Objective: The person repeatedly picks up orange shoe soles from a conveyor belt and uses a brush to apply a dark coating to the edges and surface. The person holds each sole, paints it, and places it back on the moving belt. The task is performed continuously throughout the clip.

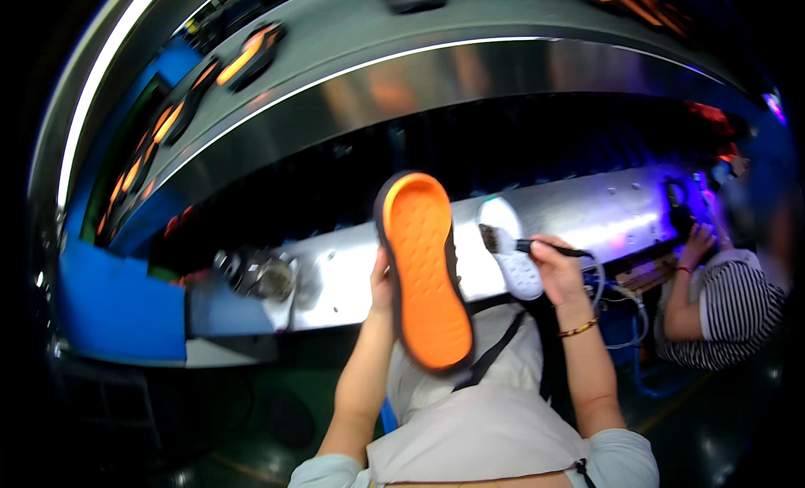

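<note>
At the centre of the frame: sole (429,278), one, orange dimpled face to the viewer, dark rim, lengthwise up the frame, top leaning slightly left. Handling, as judged: light, springy, flexible under a bend, not fragile; whether the face is slippery, cannot tell. Best hold: the rim at the narrow waist, clear of the orange face.

Left hand (382,282): at the sole's left edge, thumb along the rim, sole gripped at about the waist; other fingers largely hidden behind it. Sole lies right of the thumb, before the palm.

Right hand (555,272): right of centre, fingers pinching the black handle of a brush (527,246), bristles toward the left of the frame, apart from the sole.

Beneath the brush: white insole (524,274), lying on the metal surface (335,266); bristle contact, cannot tell.
</note>
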{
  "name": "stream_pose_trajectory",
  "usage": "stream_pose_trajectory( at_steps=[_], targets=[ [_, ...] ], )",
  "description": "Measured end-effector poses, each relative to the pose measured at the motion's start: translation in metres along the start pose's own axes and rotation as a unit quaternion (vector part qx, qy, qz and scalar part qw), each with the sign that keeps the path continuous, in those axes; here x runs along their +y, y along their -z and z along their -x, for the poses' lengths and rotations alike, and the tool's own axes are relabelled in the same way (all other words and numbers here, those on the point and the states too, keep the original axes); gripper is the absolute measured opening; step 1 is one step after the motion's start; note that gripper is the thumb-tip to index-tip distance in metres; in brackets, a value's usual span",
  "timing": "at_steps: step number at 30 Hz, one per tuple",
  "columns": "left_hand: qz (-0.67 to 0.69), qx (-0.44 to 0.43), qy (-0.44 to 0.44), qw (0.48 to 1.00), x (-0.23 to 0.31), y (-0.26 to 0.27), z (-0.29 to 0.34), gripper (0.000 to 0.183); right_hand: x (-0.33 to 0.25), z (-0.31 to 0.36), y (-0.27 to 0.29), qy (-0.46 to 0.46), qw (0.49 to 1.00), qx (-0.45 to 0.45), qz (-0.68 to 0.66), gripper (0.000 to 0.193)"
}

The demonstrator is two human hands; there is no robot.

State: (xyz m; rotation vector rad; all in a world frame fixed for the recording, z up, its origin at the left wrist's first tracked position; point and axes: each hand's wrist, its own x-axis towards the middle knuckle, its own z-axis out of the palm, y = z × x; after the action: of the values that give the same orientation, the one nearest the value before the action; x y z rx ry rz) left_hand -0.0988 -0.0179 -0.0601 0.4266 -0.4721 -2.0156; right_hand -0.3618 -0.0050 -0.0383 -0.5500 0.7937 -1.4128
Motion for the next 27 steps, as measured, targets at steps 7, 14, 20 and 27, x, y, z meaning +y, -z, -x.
stream_pose_trajectory(
  at_steps=[7,14,20,27],
  targets=[
    [0.055,0.01,-0.043,0.998,-0.022,-0.025,-0.001,0.075,-0.003,-0.019,-0.071,-0.023,0.977,-0.12,0.173,0.017],
    [0.051,0.025,-0.051,0.997,-0.043,-0.027,-0.007,0.075,-0.012,-0.056,-0.093,0.003,0.959,-0.156,0.236,0.014],
    [0.021,0.117,-0.057,0.991,-0.038,-0.046,-0.013,0.077,-0.003,-0.037,-0.119,0.162,0.863,-0.207,0.431,0.013],
    [-0.008,0.076,-0.13,0.989,0.007,-0.018,-0.002,0.078,-0.004,0.021,-0.085,0.157,0.779,-0.362,0.488,0.01]
  ],
)
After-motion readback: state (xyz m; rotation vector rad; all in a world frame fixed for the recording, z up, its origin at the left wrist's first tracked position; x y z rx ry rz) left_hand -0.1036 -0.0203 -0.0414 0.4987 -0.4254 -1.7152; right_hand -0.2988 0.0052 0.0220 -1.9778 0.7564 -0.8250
